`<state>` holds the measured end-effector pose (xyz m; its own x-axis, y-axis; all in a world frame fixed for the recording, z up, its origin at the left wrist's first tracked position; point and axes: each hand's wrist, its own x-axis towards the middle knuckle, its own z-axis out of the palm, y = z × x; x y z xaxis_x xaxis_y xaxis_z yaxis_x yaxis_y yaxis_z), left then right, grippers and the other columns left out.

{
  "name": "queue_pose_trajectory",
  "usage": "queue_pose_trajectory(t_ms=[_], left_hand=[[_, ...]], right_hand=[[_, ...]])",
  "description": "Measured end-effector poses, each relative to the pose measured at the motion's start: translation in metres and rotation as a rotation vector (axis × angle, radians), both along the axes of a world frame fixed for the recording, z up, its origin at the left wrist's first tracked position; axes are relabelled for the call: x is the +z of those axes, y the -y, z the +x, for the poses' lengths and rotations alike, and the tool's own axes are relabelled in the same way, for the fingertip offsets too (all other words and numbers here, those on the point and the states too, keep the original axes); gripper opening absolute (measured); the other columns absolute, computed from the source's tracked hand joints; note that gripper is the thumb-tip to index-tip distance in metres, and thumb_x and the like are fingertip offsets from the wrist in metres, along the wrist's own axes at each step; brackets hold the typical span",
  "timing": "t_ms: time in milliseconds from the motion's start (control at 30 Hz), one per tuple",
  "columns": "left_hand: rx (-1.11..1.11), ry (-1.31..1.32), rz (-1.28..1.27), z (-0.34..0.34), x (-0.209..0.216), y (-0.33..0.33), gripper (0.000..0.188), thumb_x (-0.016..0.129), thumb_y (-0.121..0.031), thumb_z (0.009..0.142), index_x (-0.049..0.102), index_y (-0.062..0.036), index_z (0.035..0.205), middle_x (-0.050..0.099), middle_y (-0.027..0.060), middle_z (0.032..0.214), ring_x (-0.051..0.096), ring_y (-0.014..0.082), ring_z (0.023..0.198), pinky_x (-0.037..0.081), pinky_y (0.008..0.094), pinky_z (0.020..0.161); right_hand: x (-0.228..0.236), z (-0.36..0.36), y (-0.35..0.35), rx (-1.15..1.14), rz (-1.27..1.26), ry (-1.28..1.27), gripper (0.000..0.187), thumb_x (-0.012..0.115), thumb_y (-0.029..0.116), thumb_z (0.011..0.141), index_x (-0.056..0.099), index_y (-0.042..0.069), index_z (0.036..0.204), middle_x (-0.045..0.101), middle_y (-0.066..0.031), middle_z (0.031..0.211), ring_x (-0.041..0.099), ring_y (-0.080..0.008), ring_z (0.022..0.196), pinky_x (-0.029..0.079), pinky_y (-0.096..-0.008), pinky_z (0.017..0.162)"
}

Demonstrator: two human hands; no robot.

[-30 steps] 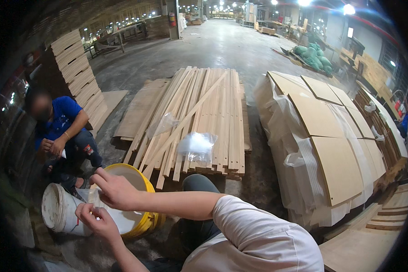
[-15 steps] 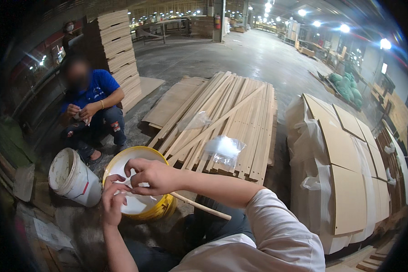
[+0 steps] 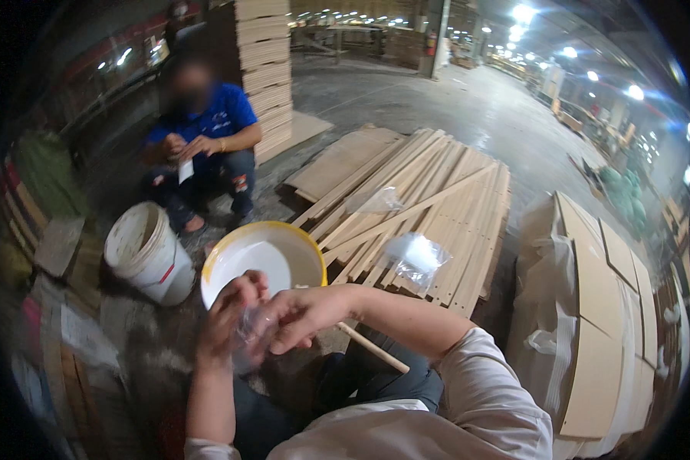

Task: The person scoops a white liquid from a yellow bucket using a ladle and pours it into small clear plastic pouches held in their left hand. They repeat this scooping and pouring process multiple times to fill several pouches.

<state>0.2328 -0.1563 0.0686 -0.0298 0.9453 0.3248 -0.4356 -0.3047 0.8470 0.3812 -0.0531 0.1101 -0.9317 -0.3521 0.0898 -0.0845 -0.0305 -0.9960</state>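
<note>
A small clear plastic bag is between my two hands, held close to my body. My left hand grips it from the left, with the fingers curled round its upper part. From the other side my right hand pinches it between thumb and fingers. The bag's contents are too blurred to make out. Just beyond my hands stands a yellow bucket, white inside, its near side covered by them. A round wooden stick slopes down beside my right forearm, near the bucket.
A dirty white bucket stands at left. Behind it a person in a blue shirt crouches, holding a white piece. Wooden strips lie stacked ahead, a clear bag on top. Wrapped boards stand at right.
My hands have come back from over the yellow bucket toward my body, and a clear bag now shows between them. The view has shifted, moving the surroundings rightward. The crouching person's white piece shows more.
</note>
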Motion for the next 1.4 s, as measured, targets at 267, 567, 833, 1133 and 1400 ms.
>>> queue_pose_trajectory(t_ms=[267, 567, 833, 1133, 1400], left_hand=[[0.129, 0.019, -0.227, -0.043, -0.026, 0.004, 0.04, 0.04, -0.045, 0.087, 0.045, -0.0092, 0.103, 0.048, 0.0063, 0.106, 0.051, 0.0158, 0.094, 0.046, 0.0312, 0.073], [0.476, -0.092, -0.178, -0.034, -0.031, 0.033, 0.06, 0.043, -0.055, 0.086, 0.037, -0.0088, 0.123, 0.048, 0.0127, 0.118, 0.05, 0.021, 0.106, 0.052, 0.0395, 0.076], [0.544, 0.135, -0.197, -0.023, -0.04, 0.017, 0.021, 0.052, -0.027, 0.089, 0.05, -0.0069, 0.093, 0.059, 0.0061, 0.093, 0.059, 0.012, 0.08, 0.052, 0.0261, 0.065], [0.315, 0.57, -0.146, -0.032, -0.046, 0.027, 0.027, 0.056, -0.037, 0.084, 0.05, -0.0107, 0.08, 0.056, 0.0079, 0.081, 0.056, 0.019, 0.076, 0.046, 0.0305, 0.065], [0.081, 0.458, -0.027, -0.014, -0.008, 0.028, 0.028, 0.054, -0.037, 0.085, 0.05, -0.0105, 0.078, 0.057, 0.0097, 0.079, 0.057, 0.0177, 0.074, 0.048, 0.029, 0.055]], right_hand=[[0.0, -0.009, 0.001, -0.133, 0.165, 0.138, 0.072, 0.062, 0.026, 0.082, 0.022, 0.011, 0.14, 0.06, -0.0093, 0.099, 0.058, -0.01, 0.061, 0.043, -0.0196, 0.05], [-0.013, -0.031, 0.008, -0.403, 0.622, -0.163, 0.067, 0.067, 0.018, 0.075, 0.035, 0.006, 0.133, 0.062, -0.0158, 0.093, 0.057, -0.0171, 0.063, 0.046, -0.029, 0.059], [-0.023, -0.045, 0.013, -0.283, 1.057, -0.093, 0.047, 0.061, 0.034, 0.076, 0.054, 0.002, 0.109, 0.059, -0.0242, 0.093, 0.059, -0.0368, 0.081, 0.048, -0.0435, 0.071], [-0.026, 0.037, -0.011, -1.078, 0.381, -0.03, 0.033, 0.052, 0.0, 0.079, 0.054, -0.001, 0.112, 0.059, -0.0087, 0.101, 0.055, -0.011, 0.072, 0.046, -0.0235, 0.065], [-0.158, 0.152, 0.028, -0.875, 0.013, 0.556, 0.069, 0.061, 0.014, 0.083, 0.02, 0.0, 0.137, 0.057, -0.0141, 0.107, 0.058, -0.0186, 0.092, 0.046, -0.0295, 0.08]])
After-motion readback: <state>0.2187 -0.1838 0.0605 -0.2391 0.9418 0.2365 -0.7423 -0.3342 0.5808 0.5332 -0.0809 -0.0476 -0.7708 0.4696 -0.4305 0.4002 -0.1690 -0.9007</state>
